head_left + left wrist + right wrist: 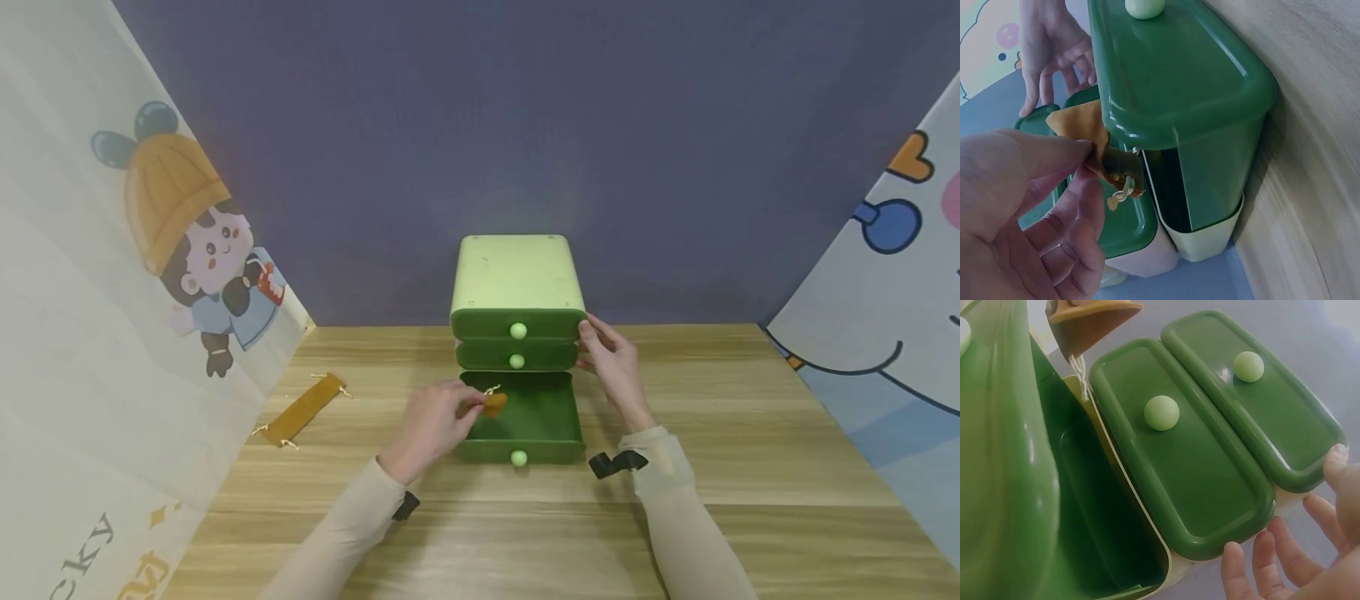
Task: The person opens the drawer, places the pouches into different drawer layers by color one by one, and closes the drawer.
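My left hand (431, 421) pinches a small brown drawstring pouch (493, 405) between thumb and fingertips, over the pulled-out bottom drawer (536, 417). In the left wrist view the pouch (1082, 122) is folded, and its knotted cream cord (1124, 190) hangs beside the drawer's edge. A small green drawer cabinet (517, 271) stands at the back of the table. My right hand (615, 371) touches its right side, thumb on the top drawer's (1260, 394) corner and fingertips along the middle drawer's (1175, 462) edge. Both upper drawers are closed.
On the wooden table (750, 475), to the left, lies a flat brown cloth strip (303, 410) with cream cords at its corners. A dark blue wall (360, 167) rises behind the cabinet. Printed panels with cartoon figures border the left and right.
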### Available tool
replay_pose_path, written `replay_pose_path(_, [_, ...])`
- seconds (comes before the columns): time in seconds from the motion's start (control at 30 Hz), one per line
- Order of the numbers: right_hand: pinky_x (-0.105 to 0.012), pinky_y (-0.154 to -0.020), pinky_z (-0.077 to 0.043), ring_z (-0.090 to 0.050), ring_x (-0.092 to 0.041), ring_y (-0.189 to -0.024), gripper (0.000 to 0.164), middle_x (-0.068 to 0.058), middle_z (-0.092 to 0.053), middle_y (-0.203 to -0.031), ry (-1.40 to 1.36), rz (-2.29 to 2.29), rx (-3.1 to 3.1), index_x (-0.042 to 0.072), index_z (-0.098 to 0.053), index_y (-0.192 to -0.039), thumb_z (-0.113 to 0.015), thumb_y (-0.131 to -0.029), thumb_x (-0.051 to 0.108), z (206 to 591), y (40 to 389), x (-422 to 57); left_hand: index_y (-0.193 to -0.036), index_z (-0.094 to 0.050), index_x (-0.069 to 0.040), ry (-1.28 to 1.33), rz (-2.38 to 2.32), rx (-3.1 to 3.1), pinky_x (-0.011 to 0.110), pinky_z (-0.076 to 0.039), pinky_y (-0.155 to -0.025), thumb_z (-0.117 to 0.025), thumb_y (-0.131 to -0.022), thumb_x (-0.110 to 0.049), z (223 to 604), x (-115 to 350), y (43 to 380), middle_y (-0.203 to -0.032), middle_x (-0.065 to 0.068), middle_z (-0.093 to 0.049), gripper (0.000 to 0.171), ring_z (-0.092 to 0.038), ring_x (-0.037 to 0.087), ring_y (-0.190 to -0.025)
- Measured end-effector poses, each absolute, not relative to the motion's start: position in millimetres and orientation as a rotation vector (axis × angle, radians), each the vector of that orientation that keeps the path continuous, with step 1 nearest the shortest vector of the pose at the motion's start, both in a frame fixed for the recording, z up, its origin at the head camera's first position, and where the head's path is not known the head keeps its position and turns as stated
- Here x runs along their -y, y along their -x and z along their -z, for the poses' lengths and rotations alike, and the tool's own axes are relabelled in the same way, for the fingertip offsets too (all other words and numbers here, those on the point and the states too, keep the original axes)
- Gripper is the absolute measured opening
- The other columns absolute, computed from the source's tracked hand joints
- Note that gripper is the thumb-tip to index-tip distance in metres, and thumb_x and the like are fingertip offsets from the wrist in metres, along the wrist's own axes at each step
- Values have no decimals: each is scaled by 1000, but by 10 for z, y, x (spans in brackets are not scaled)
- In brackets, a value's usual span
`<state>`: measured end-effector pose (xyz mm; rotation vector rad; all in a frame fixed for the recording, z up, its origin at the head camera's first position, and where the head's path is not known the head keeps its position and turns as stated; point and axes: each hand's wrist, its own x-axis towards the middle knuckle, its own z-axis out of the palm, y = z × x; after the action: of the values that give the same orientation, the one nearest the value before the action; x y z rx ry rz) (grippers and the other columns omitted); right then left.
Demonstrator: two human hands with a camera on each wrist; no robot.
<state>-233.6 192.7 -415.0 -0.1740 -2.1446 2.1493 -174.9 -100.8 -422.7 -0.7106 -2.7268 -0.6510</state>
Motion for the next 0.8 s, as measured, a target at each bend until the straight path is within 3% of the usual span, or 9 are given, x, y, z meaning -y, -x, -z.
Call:
replay_pose_path(0.23, [-33, -96, -63, -66, -4, -102, 64, -7, -64, -140, 187, -2155, 2143, 20, -51, -159, -65, -103, 49, 4168, 2339, -1934, -107, -84, -17, 700, 692, 2733, 18, -45, -56, -79, -94, -14, 4263, 899, 1791, -92, -4, -76, 14, -57, 2, -66])
replay_pose_path(0.4, [-31, -94, -63, -65, -4, -102, 64, -5, -65, -137, 198, -2166, 2129, 19, -51, -159, -65, -103, 48, 4171, 2331, -1938, -108, -83, -15, 709, 755, 2732, 20, -51, -64, -78, -95, -11, 4292, 852, 1848, -98, -1, -79, 15, -66, 8, -75])
replay_pose_path(0.63, [-29, -91, -64, -66, -5, -101, 66, 9, -67, -120, 208, -2171, 2110, 17, -52, -158, -67, -102, 49, 4191, 2352, -1933, -117, -79, -11, 723, 826, 2814, 22, -56, -66, -77, -95, -11, 4360, 849, 1879, -110, 7, -81, 22, -74, 14, -82])
replay_pose_path(0.8, [-31, -93, -63, -66, -4, -101, 66, 4, -67, -126, 205, -2171, 2114, 18, -52, -158, -67, -102, 49, 4172, 2353, -1931, -122, -77, -11, 708, 853, 2876, 20, -53, -65, -75, -98, -13, 4408, 866, 1851, -117, 8, -79, 24, -72, 13, -84])
